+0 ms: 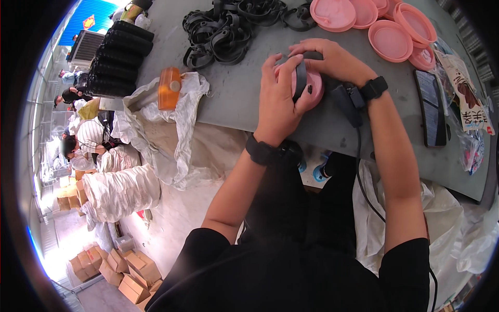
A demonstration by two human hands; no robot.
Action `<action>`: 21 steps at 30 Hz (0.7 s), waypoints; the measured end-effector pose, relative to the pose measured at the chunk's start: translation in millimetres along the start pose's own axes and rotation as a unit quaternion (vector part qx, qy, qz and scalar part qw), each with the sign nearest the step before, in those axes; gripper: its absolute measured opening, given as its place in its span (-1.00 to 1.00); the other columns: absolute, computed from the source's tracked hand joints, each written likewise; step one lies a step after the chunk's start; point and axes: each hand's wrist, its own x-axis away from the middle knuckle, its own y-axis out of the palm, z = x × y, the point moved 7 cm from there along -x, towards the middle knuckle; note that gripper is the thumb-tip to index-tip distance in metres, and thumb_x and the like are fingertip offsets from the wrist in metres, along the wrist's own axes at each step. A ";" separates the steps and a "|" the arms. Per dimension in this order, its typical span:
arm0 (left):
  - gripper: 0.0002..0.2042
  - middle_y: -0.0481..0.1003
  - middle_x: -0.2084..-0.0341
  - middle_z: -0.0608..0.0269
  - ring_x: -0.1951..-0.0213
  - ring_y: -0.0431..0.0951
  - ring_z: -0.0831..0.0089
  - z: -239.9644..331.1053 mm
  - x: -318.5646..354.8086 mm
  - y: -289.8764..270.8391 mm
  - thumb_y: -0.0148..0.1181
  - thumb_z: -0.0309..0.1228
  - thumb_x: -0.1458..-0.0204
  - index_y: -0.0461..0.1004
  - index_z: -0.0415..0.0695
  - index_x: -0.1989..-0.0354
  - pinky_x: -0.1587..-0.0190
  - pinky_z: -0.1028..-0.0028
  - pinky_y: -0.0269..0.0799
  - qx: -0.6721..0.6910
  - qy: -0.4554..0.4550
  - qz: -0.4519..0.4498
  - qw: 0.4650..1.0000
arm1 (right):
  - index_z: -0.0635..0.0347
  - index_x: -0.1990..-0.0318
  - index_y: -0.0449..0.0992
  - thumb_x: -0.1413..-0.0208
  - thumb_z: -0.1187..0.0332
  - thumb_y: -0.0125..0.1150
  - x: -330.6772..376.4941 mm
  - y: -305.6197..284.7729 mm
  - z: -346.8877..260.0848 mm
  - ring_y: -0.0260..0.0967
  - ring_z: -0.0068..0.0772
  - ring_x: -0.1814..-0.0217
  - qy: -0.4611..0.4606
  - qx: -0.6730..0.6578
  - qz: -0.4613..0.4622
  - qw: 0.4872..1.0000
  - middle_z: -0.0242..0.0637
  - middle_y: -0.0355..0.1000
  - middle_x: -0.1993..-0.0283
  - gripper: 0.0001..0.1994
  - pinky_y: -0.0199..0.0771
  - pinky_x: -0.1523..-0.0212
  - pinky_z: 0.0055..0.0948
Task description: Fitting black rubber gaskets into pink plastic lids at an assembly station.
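Bright daylight floods in from my left, blowing out the floor (62,229) there. My worktop (244,88) is evenly lit with soft, faint shadows. Strong fisheye bend, black vignette around the rim. Centre sharp; edges smeared and soft.

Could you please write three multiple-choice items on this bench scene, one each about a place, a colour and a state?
1. Where does the pile of black straps lie?
A. on the floor
B. at the table's far side, left of the pink lids
C. on the phone

2. What colour is the lid between the hands?
A. pink
B. green
C. white

3. What is the left hand doing?
A. hanging free
B. holding a bottle
C. gripping the lid with a black strap over it

Answers: 1 B, the pile sits beyond the hands; 2 A, it matches the loose lids; 3 C, its fingers curl round it, with the right hand opposite.
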 end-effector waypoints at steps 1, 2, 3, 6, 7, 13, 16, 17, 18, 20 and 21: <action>-0.54 0.18 -0.11 -0.16 -0.03 0.34 -0.02 -5.6 2.4 1.6 0.03 -0.39 -0.03 0.24 -0.16 -0.15 -0.10 0.21 0.29 0.014 -0.025 -0.006 1.000 | 0.20 0.00 0.50 -0.06 0.34 0.21 0.2 1.1 -3.7 0.30 -0.29 -0.21 -0.012 0.035 -0.007 0.999 -0.19 0.43 -0.11 -0.67 0.25 -0.23 -0.37; -0.59 0.22 -0.08 -0.14 -0.02 0.36 0.03 -12.1 4.8 4.0 -0.04 -0.46 -0.03 0.24 -0.20 -0.11 -0.10 0.23 0.28 0.029 -0.051 -0.011 0.998 | 0.17 0.02 0.52 -0.06 0.28 0.25 0.0 2.1 -7.3 0.26 -0.24 -0.25 -0.024 0.070 -0.014 0.997 -0.16 0.42 -0.13 -0.67 0.21 -0.26 -0.31; -0.59 0.22 -0.08 -0.14 -0.02 0.36 0.03 -18.4 7.7 2.0 -0.04 -0.46 -0.03 0.24 -0.20 -0.11 -0.10 0.23 0.28 0.028 -0.048 -0.012 0.998 | 0.17 0.02 0.52 -0.06 0.28 0.25 -0.1 2.5 -8.0 0.26 -0.24 -0.25 -0.025 0.070 -0.011 0.997 -0.16 0.42 -0.13 -0.67 0.21 -0.26 -0.31; -0.64 0.34 0.02 -0.02 0.01 0.38 0.19 -42.7 13.0 -12.1 -0.18 -0.57 0.00 0.28 -0.27 -0.02 -0.12 0.33 0.24 0.170 -0.125 0.061 0.976 | 0.12 0.04 0.54 -0.05 0.23 0.29 -0.7 2.9 -7.0 0.21 -0.18 -0.30 -0.020 0.079 -0.003 0.997 -0.16 0.40 -0.16 -0.67 0.17 -0.28 -0.27; -0.64 0.38 0.07 0.04 0.03 0.38 0.27 -41.1 15.2 -10.6 -0.23 -0.58 0.00 0.31 -0.29 0.00 -0.11 0.37 0.23 0.204 -0.152 0.067 0.965 | 0.12 0.04 0.54 -0.05 0.23 0.29 -0.7 2.0 -7.2 0.21 -0.18 -0.30 -0.014 0.078 -0.001 0.997 -0.16 0.40 -0.16 -0.67 0.18 -0.28 -0.27; -0.60 0.42 0.08 0.03 0.07 0.41 0.24 -29.1 15.0 -15.8 -0.25 -0.59 0.01 0.39 -0.29 0.00 -0.07 0.37 0.24 0.087 -0.137 -0.001 0.987 | 0.18 0.04 0.53 -0.05 0.24 0.28 -0.6 -0.8 -1.8 0.27 -0.24 -0.24 0.004 0.040 0.002 0.999 -0.17 0.42 -0.10 -0.66 0.22 -0.25 -0.32; -0.61 0.42 0.04 -0.01 -0.01 0.38 0.13 -28.9 19.1 -16.2 -0.15 -0.53 -0.03 0.37 -0.23 -0.06 -0.16 0.24 0.13 -0.003 -0.137 -0.042 0.990 | 0.22 0.05 0.52 -0.05 0.26 0.28 -0.8 -0.2 -2.1 0.31 -0.26 -0.20 0.010 0.027 0.002 1.000 -0.19 0.44 -0.06 -0.66 0.24 -0.23 -0.34; -0.61 0.42 0.03 0.00 -0.09 0.35 0.08 -28.8 20.3 -15.4 -0.08 -0.47 -0.05 0.35 -0.18 -0.10 -0.23 0.14 0.03 -0.011 -0.146 -0.052 0.988 | 0.24 0.05 0.52 -0.04 0.27 0.29 -0.2 -0.6 -2.5 0.33 -0.26 -0.17 0.013 0.018 0.004 1.000 -0.20 0.45 -0.04 -0.66 0.25 -0.21 -0.35; -0.61 0.42 0.03 0.00 -0.09 0.35 0.08 -26.6 20.2 -13.7 -0.08 -0.47 -0.05 0.35 -0.18 -0.10 -0.23 0.14 0.03 -0.008 -0.142 -0.049 0.989 | 0.24 0.05 0.52 -0.04 0.27 0.29 0.3 -1.7 -0.7 0.33 -0.26 -0.17 0.012 0.024 0.006 1.000 -0.20 0.45 -0.04 -0.66 0.25 -0.21 -0.35; -0.54 0.41 -0.01 0.09 -0.13 0.31 0.07 -18.5 20.6 -11.0 0.10 -0.33 -0.01 0.33 -0.15 -0.13 -0.23 0.09 0.03 -0.063 -0.114 -0.039 0.991 | 0.23 0.07 0.53 -0.02 0.29 0.30 1.1 -7.6 2.7 0.41 -0.30 -0.07 0.013 0.032 0.029 0.999 -0.24 0.51 0.05 -0.67 0.31 -0.15 -0.36; -0.54 0.41 -0.01 0.09 -0.13 0.31 0.07 -17.2 20.3 -9.1 0.10 -0.33 -0.01 0.33 -0.15 -0.13 -0.23 0.09 0.03 -0.056 -0.109 -0.033 0.992 | 0.23 0.07 0.53 -0.02 0.29 0.30 0.8 -12.6 -2.0 0.41 -0.30 -0.07 0.012 0.042 0.031 0.999 -0.24 0.51 0.05 -0.67 0.31 -0.15 -0.36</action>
